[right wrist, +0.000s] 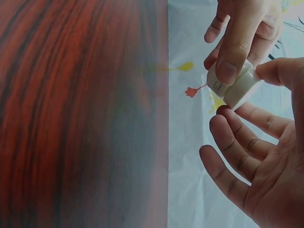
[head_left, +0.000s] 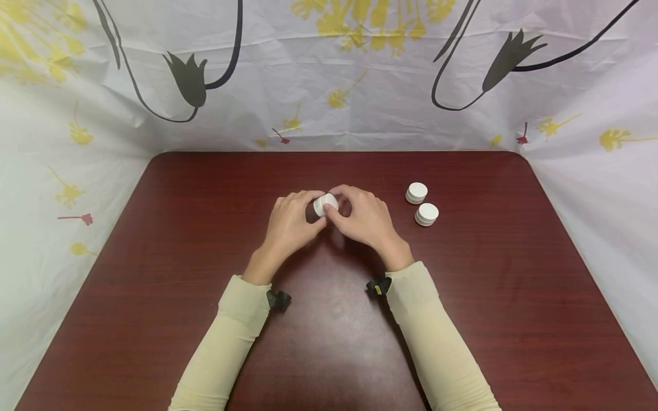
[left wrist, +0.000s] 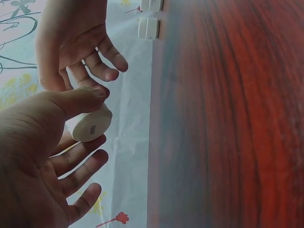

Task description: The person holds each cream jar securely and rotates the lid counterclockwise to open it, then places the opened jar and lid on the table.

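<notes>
A small round white jar (head_left: 323, 205) is held up between both hands near the table's middle. My left hand (head_left: 290, 224) grips its body between thumb and fingers; small print shows on the jar's base (left wrist: 92, 128) in the left wrist view. From the other side, my right hand (head_left: 369, 220) pinches the jar's lid (right wrist: 243, 89) by its rim with thumb and fingertips. In the right wrist view a seam runs between lid and body. Whether the lid is loose I cannot tell. The right hand's other fingers (right wrist: 225, 173) are spread off the jar.
Two similar white jars, a farther one (head_left: 416, 193) and a nearer one (head_left: 426, 214), stand close together right of the hands. They rest on a dark red wood-grain table (head_left: 154, 319). A white sheet (head_left: 354, 114) with printed flowers hangs behind the table and at its sides.
</notes>
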### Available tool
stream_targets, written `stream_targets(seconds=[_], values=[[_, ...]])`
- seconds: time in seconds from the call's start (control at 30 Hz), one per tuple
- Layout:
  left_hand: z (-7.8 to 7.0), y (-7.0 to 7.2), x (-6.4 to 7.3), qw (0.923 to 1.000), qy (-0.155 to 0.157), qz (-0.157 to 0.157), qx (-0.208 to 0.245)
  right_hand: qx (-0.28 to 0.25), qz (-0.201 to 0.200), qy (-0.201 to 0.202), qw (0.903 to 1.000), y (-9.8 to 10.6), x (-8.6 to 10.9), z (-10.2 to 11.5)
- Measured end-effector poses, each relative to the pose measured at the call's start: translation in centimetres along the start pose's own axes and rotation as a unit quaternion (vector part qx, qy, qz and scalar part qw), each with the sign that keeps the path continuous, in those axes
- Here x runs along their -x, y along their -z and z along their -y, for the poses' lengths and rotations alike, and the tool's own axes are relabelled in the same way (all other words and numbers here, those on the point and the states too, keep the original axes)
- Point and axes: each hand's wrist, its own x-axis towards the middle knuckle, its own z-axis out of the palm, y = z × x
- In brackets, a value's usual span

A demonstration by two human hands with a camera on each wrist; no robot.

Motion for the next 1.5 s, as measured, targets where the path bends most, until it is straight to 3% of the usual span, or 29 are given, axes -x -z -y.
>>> stream_targets(seconds=[0.2,0.43,1.5], values=[[-0.01,0.04,0.06,1.0000,0.005,0.003,-0.002,0.015,0.003,0.000,0.9999,-0.11,0.01,-0.13],[-0.05,0.03,0.01,1.0000,-0.003,0.000,0.005,0.007,-0.009,-0.028,0.9996,-0.22,-0.01,-0.10],[0.33,-0.09,0.10,0.9996,0.019,0.022,0.000,0.008,-0.002,0.007,0.9999,-0.11,-0.06,-0.40]])
